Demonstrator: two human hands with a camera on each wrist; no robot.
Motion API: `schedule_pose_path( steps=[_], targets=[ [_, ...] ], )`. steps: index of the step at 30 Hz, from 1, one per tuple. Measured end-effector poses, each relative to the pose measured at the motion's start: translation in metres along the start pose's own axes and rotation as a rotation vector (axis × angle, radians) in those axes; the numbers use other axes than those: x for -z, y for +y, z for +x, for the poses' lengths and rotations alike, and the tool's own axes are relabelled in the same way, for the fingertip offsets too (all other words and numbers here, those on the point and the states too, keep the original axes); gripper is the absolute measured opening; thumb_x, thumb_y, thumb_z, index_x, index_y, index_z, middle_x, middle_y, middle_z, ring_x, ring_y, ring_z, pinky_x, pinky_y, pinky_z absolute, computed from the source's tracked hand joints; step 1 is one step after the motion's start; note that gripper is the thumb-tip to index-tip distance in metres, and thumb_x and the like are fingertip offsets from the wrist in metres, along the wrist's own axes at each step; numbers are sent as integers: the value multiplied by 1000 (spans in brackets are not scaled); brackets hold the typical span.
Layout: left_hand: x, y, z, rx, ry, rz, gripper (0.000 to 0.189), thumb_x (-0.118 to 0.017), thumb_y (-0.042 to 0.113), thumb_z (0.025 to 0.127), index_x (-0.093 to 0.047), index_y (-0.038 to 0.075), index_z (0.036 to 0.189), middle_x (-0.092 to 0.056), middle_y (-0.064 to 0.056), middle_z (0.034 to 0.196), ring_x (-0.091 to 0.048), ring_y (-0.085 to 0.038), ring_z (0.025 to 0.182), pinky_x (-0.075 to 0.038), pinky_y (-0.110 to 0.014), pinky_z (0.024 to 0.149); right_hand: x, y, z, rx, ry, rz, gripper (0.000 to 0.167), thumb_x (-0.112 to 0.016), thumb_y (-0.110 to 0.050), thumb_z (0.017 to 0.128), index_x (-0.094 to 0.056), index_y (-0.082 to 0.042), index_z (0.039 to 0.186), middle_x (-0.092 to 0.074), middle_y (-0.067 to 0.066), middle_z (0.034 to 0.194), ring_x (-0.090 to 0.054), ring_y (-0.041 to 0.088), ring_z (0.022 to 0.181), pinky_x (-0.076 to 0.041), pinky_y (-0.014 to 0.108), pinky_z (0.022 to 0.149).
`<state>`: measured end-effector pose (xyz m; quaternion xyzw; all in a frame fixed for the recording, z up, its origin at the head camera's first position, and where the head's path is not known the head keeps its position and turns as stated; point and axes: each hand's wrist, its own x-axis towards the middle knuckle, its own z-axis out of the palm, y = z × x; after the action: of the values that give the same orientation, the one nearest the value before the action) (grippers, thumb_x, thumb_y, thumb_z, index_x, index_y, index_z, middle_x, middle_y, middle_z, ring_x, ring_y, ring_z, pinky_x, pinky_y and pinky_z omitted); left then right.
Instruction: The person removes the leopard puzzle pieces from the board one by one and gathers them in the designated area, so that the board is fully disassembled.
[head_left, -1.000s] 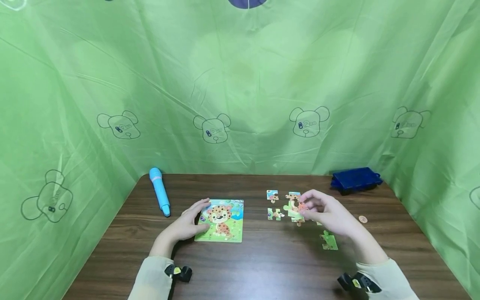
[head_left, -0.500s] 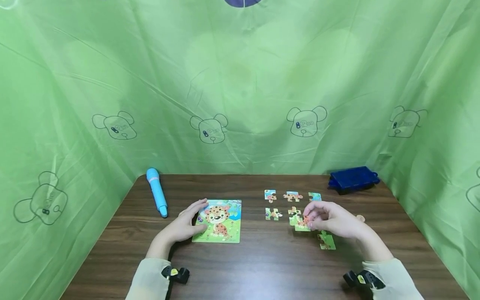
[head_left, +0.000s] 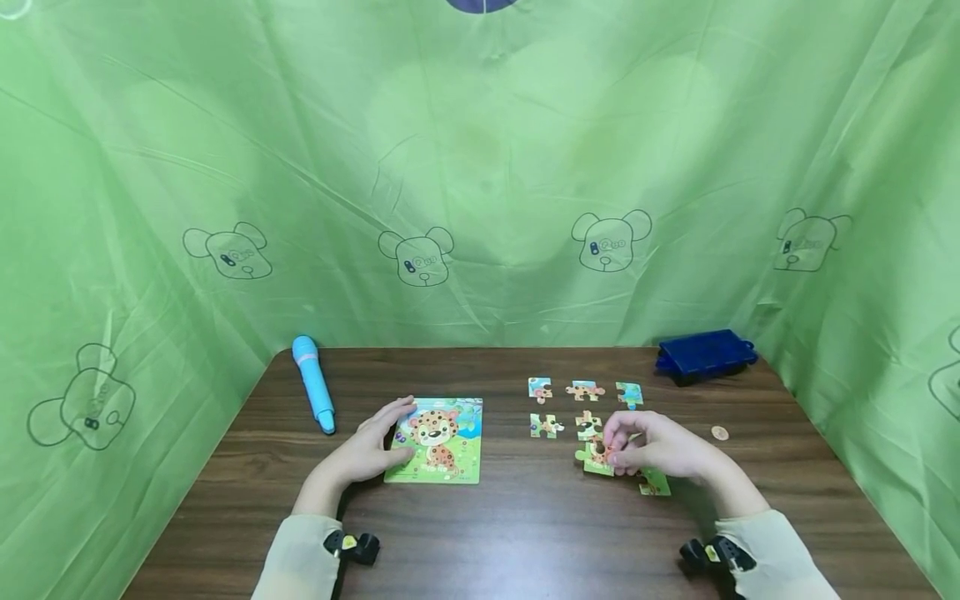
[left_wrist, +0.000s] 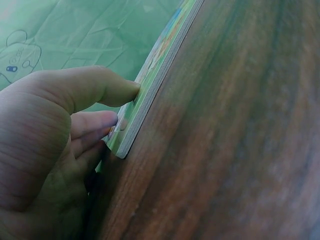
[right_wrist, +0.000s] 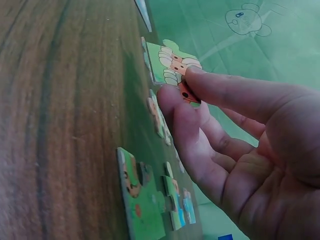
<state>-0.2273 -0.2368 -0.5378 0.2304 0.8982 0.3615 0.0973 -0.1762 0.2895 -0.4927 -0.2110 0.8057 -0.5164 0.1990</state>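
Observation:
My left hand [head_left: 365,450] rests at the left side of a square leopard picture board [head_left: 461,454], its fingers at the far left corner. In the left wrist view the thumb lies on the face of the board [left_wrist: 150,82] near its edge. My right hand [head_left: 660,450] pinches a green-and-orange jigsaw piece [right_wrist: 172,65] between thumb and fingers, tilted above the table. Below the held piece lies a spotted-face piece [head_left: 588,423]. A mostly green piece [head_left: 656,482] lies partly hidden under the right hand.
Several jigsaw pieces lie in rows, among them a blue-green piece [head_left: 629,393] and a left-side piece [head_left: 545,426]. A small round disc [head_left: 720,433], a blue plastic box [head_left: 705,354] and a light-blue microphone-shaped toy [head_left: 313,383] also lie on the brown table [head_left: 480,542].
My right hand has brought the pinched piece toward the near side, below the spotted-face piece. The blue-green piece at the back has come into sight. My left hand stays on the board.

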Motion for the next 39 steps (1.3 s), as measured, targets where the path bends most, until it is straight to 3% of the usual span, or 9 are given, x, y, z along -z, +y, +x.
schedule_pose_path(
  steps=[12, 19, 28, 39],
  targets=[
    [-1, 0, 3, 6, 0, 10, 78, -77, 28, 102, -43, 7, 168, -26, -12, 180, -20, -45, 165, -15, -81, 123, -8, 2, 5, -1, 9, -55, 30, -84, 7, 86, -69, 0, 111, -72, 14, 97, -74, 25, 78, -62, 31, 68],
    [-1, 0, 2, 9, -2, 8, 78, -78, 27, 101, -43, 7, 168, -26, -11, 180, -21, -45, 165, -15, -81, 123, -8, 2, 5, 40, 38, -207, 29, -88, 1, 86, -70, -7, 108, -71, 7, 94, -70, 19, 81, -59, 29, 71],
    [-1, 0, 2, 12, -3, 1, 77, -78, 27, 101, -43, 9, 168, -26, -10, 180, -20, -44, 165, -15, -80, 123, -9, 4, 5, 68, 23, -213, 27, -87, -2, 89, -71, -8, 109, -72, 2, 93, -70, 16, 80, -59, 29, 72],
    [-1, -2, 1, 2, -2, 3, 78, -77, 27, 101, -42, 9, 168, -27, -10, 180, -21, -44, 165, -16, -81, 123, -10, 8, 8, 51, 52, -323, 29, -92, -8, 86, -72, -13, 106, -69, 0, 90, -65, 9, 78, -57, 27, 72]
  ],
)
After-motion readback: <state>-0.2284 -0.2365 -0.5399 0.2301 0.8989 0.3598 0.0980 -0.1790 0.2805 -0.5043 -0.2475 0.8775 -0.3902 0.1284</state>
